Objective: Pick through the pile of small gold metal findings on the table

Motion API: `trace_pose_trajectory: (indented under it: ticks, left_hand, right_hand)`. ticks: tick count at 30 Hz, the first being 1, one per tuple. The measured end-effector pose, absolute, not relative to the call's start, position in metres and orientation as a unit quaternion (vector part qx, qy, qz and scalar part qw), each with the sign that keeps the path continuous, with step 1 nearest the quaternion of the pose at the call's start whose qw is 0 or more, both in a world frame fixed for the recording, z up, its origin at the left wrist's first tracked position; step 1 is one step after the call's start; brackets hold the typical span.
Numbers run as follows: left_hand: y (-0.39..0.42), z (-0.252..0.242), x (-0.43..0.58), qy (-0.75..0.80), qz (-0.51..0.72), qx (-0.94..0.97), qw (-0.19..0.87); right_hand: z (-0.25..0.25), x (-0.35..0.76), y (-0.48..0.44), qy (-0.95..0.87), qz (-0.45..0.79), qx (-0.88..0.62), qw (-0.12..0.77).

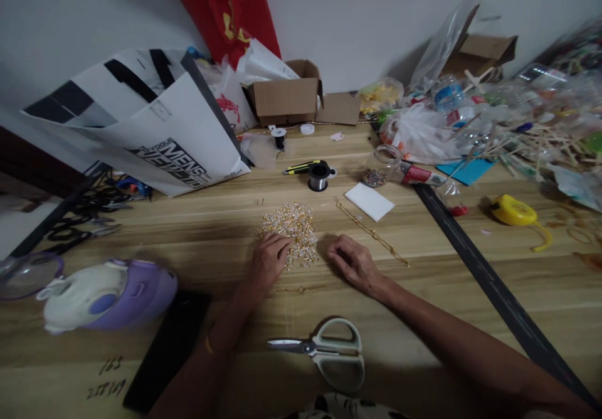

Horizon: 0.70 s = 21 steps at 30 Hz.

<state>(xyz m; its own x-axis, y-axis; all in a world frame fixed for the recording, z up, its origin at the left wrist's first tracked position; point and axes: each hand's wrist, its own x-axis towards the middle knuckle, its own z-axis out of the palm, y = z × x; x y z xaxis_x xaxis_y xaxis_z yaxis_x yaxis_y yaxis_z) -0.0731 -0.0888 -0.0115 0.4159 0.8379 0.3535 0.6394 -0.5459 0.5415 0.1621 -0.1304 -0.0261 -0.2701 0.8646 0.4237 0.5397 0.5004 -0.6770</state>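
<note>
Head view: left hand [269, 261] rests with curled fingers on the pile of gold and clear beads [290, 232] mid-table; right hand [353, 263] lies loosely curled, holding nothing visible, just beside it, scissors [324, 351] nearer.

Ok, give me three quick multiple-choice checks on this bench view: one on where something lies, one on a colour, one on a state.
1. Where do the scissors lie?
A. nearer the camera than both hands
B. by the cardboard box
C. on the white pad

2. What colour is the tape measure?
A. red
B. yellow
C. purple

3. What is the left hand doing?
A. lifted off the table
B. gripping the scissors
C. resting on the bead pile

Key: 1 A, they sit below the hands in the view. 2 B, its case is yellow. 3 C, its fingers touch the pile's edge, while the right hand rests beside it.
</note>
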Motion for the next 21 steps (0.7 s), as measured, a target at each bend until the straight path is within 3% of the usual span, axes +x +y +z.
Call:
trace_pose_trajectory:
  ticks: [21]
  left_hand:
    - [-0.093, 0.000, -0.078, 0.453, 0.194, 0.859, 0.139]
  right_hand:
    - [-0.028, 0.163, -0.131, -0.777, 0.204, -0.453, 0.386]
